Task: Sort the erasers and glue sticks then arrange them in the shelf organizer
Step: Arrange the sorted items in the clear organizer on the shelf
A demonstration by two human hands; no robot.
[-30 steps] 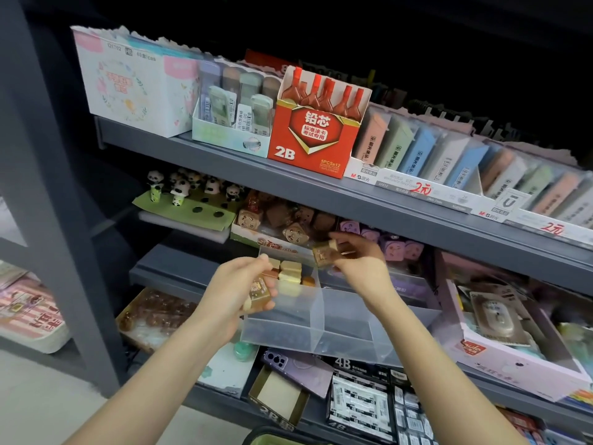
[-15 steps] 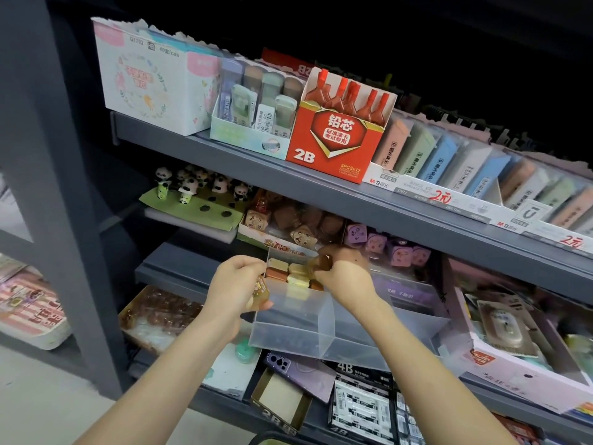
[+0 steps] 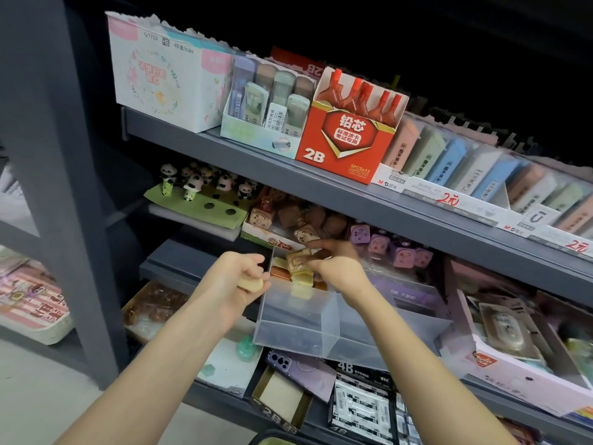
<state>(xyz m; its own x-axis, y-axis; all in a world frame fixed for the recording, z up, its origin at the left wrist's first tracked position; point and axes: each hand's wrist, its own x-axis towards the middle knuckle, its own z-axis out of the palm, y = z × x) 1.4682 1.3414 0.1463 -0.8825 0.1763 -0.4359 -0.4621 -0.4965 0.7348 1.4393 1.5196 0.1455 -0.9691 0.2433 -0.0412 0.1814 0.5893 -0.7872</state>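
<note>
The left hand (image 3: 237, 277) hides most of a pale eraser (image 3: 252, 285); the right hand (image 3: 337, 268) covers part of a wrapped eraser (image 3: 298, 260). At the right edge the pink box (image 3: 500, 377) is blurred and cut off.

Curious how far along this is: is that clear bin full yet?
Partly filled. In the clear bin, erasers sit stacked at the back of the left compartment; its front is bare, and the right compartment looks empty.

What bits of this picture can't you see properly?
1. Head view: the pale eraser is mostly hidden by the left hand's curled fingers.
2. Head view: the stacked erasers in the clear organizer are partly covered by the right hand and the wrapped eraser it pinches, so they cannot be counted.
3. Head view: the pastel boxes run off the right edge.
</note>
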